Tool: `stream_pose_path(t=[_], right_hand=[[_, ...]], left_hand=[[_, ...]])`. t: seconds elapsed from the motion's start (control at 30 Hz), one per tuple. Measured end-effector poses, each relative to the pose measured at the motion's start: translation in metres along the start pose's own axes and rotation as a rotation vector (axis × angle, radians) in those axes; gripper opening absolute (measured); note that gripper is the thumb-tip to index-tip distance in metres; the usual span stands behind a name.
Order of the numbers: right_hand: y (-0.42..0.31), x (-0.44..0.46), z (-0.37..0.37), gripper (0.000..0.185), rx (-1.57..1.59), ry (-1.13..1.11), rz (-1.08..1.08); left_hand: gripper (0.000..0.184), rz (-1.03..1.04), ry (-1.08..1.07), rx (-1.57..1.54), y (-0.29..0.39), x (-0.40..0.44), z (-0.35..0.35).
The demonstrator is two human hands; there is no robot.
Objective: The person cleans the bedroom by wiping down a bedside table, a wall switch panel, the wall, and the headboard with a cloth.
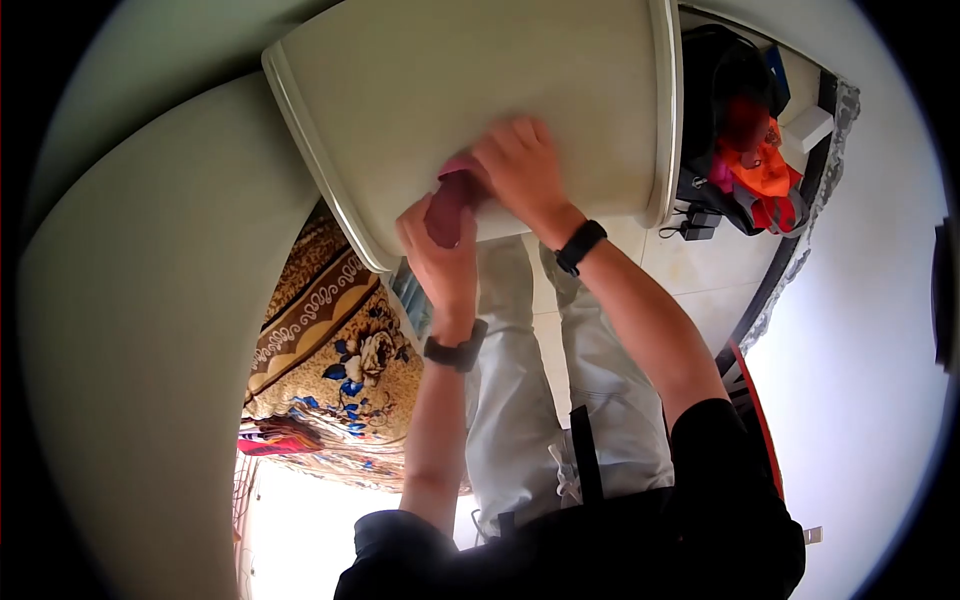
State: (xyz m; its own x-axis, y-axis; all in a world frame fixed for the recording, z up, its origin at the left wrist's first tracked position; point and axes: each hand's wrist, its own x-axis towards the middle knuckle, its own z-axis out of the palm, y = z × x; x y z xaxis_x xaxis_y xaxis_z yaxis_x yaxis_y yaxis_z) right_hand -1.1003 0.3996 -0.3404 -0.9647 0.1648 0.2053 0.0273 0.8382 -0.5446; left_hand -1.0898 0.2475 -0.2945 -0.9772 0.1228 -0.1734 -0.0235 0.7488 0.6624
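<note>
A small maroon object (446, 218) with a pinkish upper edge is held over the front part of a pale cabinet top (480, 60). Motion blur hides its exact kind; it could be soft cloth or a hollow thing. My left hand (440, 262) wraps round its lower end, thumb on the near side. Curled over its upper right end, my right hand (520, 165) has its fingers on the pink part. Both hands are closed and close together. Each wrist wears a black band.
A black bag (718, 110) with orange and red items (765, 175) lies on the floor at right, beside a black adapter (698, 225) and white box (808, 128). A flower-patterned blanket (350, 360) is at left. My legs (520, 370) are below the cabinet's front edge.
</note>
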Motion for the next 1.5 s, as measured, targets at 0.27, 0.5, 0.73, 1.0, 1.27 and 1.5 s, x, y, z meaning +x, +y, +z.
stream_pose_path(t=[0.27,0.5,0.73,1.0,1.27,1.5], right_hand=[[0.08,0.02,-0.052,0.011,-0.375,0.051,0.239],[0.068,-0.068,-0.079,0.012,-0.353,-0.15,0.246],[-0.001,-0.028,-0.013,0.013,-0.107,-0.213,-0.012],[0.053,0.101,0.011,0.014,-0.252,0.07,-0.007],[0.13,0.038,-0.073,0.013,-0.604,-0.074,0.129],[0.072,-0.014,-0.072,0.018,-0.304,-0.288,0.031]], left_hand=[[0.023,0.424,-0.086,-0.019,0.067,0.076,0.115],[0.024,0.353,-0.36,-0.057,0.071,0.009,0.104],[0.03,0.289,-0.221,0.147,-0.004,0.018,0.017],[0.036,0.293,0.115,0.124,0.042,0.147,0.066],[0.023,0.36,-0.207,-0.002,0.123,0.113,0.14],[0.025,0.272,-0.321,-0.002,0.068,0.031,0.087]])
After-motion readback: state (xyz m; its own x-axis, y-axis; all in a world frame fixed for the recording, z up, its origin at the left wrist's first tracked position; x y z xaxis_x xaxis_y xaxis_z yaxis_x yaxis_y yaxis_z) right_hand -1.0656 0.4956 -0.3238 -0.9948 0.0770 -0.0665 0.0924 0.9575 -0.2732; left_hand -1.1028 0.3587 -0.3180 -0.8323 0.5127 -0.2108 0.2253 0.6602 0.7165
